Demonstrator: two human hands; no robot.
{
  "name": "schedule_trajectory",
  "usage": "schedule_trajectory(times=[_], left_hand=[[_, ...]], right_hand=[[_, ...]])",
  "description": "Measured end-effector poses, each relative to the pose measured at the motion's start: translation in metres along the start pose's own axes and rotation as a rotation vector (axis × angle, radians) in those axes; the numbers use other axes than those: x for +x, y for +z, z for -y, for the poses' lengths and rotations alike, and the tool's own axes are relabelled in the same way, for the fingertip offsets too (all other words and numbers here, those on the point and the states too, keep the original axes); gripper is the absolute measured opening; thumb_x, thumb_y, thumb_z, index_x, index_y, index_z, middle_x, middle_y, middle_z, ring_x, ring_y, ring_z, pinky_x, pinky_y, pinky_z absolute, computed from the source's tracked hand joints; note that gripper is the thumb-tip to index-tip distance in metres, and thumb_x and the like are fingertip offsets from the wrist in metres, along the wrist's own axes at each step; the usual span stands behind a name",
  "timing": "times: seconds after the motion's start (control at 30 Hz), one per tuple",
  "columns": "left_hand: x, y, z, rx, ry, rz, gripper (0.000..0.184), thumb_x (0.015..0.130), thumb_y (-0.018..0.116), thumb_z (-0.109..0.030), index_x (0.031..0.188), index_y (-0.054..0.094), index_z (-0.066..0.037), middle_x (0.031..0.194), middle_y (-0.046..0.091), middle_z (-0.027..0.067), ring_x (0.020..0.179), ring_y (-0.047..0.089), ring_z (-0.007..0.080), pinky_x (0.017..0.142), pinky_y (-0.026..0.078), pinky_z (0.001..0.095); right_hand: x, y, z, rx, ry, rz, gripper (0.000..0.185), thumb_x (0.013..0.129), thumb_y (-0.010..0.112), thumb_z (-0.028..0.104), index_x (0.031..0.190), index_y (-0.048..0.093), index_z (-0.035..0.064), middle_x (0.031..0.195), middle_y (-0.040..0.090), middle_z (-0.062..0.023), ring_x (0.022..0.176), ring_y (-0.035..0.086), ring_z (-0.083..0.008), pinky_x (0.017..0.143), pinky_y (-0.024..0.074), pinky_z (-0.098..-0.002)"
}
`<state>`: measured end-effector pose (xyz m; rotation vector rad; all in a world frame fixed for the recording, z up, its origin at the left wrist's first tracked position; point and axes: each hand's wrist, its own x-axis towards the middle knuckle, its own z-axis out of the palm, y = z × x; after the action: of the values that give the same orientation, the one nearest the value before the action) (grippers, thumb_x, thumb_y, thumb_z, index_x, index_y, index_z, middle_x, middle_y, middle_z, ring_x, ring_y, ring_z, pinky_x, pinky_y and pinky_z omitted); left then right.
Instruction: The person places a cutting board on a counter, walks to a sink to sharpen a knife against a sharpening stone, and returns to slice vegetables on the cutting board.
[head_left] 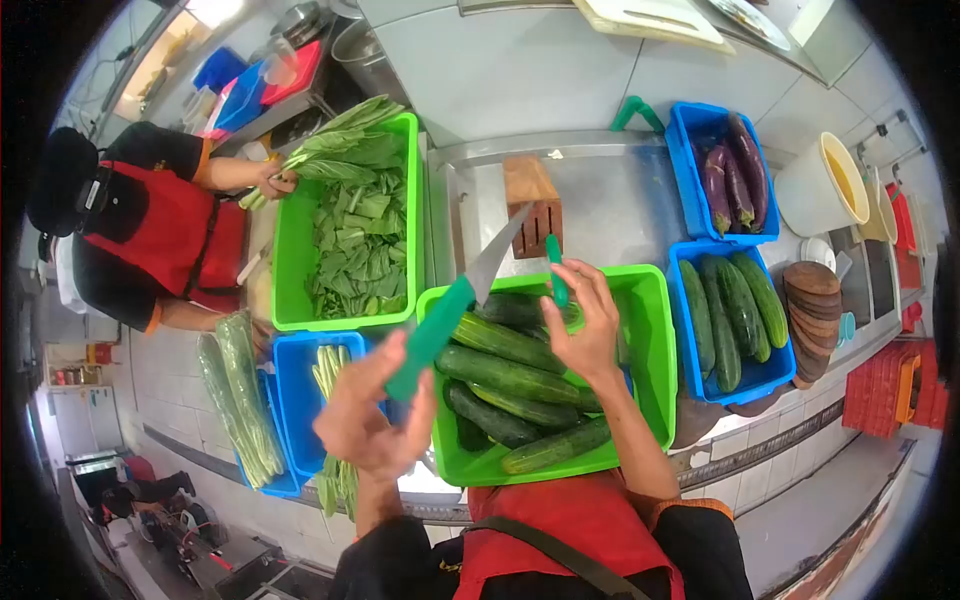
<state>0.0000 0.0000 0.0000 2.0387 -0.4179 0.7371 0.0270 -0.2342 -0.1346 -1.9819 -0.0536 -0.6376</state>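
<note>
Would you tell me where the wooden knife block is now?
In the head view, the wooden knife block rests upper centre on the metal counter, beyond the green cucumber bin and left of the blue eggplant bin.

Knife (432, 335) in left hand (375, 415)

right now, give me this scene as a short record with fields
left hand: green-handled knife
right hand: small green tool, type unclear
metal counter: wooden knife block
near green tub: cucumbers
upper right blue bin: eggplants
lower right blue bin: more cucumbers
co-worker: holding leafy greens
</note>
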Motion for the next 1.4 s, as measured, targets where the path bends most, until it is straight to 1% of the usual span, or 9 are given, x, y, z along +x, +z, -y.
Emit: schedule_trajectory(times=[0.07,0.17,0.4,0.6,0.9,1.03,1.1,1.17,1.4], left_hand=[[-0.015,-0.002,0.007,0.085,0.151,0.07,0.037,0.07,0.079,0.005,0.106,0.069,0.0,0.097,0.073,0.0204,0.091,0.074,0.0291,0.076,0.061,0.0338],[-0.038,-0.007,-0.006,0.046,0.105,0.087,0.037,0.069,0.08,0.006,0.104,0.069,0.0,0.095,0.073,0.0197,0.09,0.074,0.0279,0.076,0.061,0.0337],[-0.044,0.004,-0.007,0.132,0.194,0.125,0.035,0.071,0.079,0.006,0.104,0.067,0.003,0.097,0.072,0.0182,0.092,0.074,0.032,0.077,0.062,0.0362],[-0.041,0.014,-0.011,0.107,0.187,0.16,0.038,0.069,0.079,0.007,0.104,0.07,-0.001,0.099,0.074,0.0191,0.09,0.074,0.0282,0.076,0.061,0.0331],[-0.02,0.041,-0.015,0.039,0.232,0.147,0.037,0.071,0.078,0.008,0.107,0.07,0.001,0.102,0.073,0.0178,0.088,0.074,0.0283,0.074,0.06,0.0322],[-0.013,0.059,-0.025,-0.011,0.271,0.168,0.036,0.072,0.079,0.006,0.106,0.07,0.001,0.104,0.072,0.0171,0.084,0.073,0.0277,0.072,0.06,0.0325],[-0.016,0.069,-0.027,0.036,0.269,0.258,0.032,0.071,0.081,0.004,0.101,0.069,0.001,0.101,0.073,0.0181,0.091,0.074,0.028,0.075,0.059,0.0314],[-0.014,0.079,-0.016,0.023,0.278,0.275,0.032,0.074,0.079,0.004,0.104,0.068,0.0,0.104,0.072,0.0166,0.091,0.073,0.0292,0.074,0.059,0.0322],[0.012,0.127,0.062,0.037,0.139,0.318,0.044,0.071,0.068,0.011,0.113,0.064,-0.002,0.109,0.069,0.0165,0.097,0.069,0.0357,0.081,0.058,0.0398]], right_hand=[[0.004,0.001,0.001,0.035,0.022,0.008,0.043,0.083,0.073,0.006,0.125,0.066,0.0058,0.125,0.06,-0.0155,0.103,0.065,-0.0281,0.081,0.0547,-0.0351],[-0.007,-0.006,0.005,0.048,0.069,0.01,0.041,0.083,0.071,0.003,0.124,0.067,0.0046,0.126,0.06,-0.0153,0.103,0.067,-0.024,0.081,0.0555,-0.0331],[-0.007,-0.005,0.001,0.043,0.015,-0.028,0.042,0.083,0.074,0.008,0.124,0.067,0.005,0.123,0.061,-0.0158,0.104,0.065,-0.0284,0.082,0.0544,-0.0348],[-0.007,-0.009,0.007,0.017,0.009,-0.028,0.044,0.083,0.074,0.01,0.126,0.066,0.0051,0.123,0.061,-0.0158,0.103,0.065,-0.0274,0.081,0.0542,-0.0344],[-0.007,-0.003,0.009,0.083,0.029,-0.039,0.047,0.085,0.073,0.006,0.131,0.063,0.0066,0.122,0.061,-0.0155,0.103,0.065,-0.0265,0.082,0.0557,-0.0346],[0.0,-0.003,0.008,0.206,0.08,-0.033,0.04,0.086,0.072,0.002,0.125,0.064,0.004,0.118,0.063,-0.015,0.101,0.067,-0.0237,0.081,0.0587,-0.0332],[-0.001,-0.005,0.006,0.222,0.101,-0.036,0.036,0.086,0.072,0.001,0.121,0.065,0.0023,0.115,0.064,-0.0143,0.099,0.068,-0.0226,0.081,0.0595,-0.0328],[-0.005,-0.005,0.003,0.268,0.206,0.025,0.036,0.084,0.074,0.0,0.117,0.062,-0.0002,0.113,0.067,-0.0144,0.1,0.07,-0.0221,0.081,0.0601,-0.0326],[-0.014,0.009,0.008,0.385,0.192,0.219,0.044,0.081,0.073,-0.007,0.12,0.054,-0.0007,0.118,0.067,-0.0166,0.108,0.069,-0.0294,0.095,0.0561,-0.0392]])
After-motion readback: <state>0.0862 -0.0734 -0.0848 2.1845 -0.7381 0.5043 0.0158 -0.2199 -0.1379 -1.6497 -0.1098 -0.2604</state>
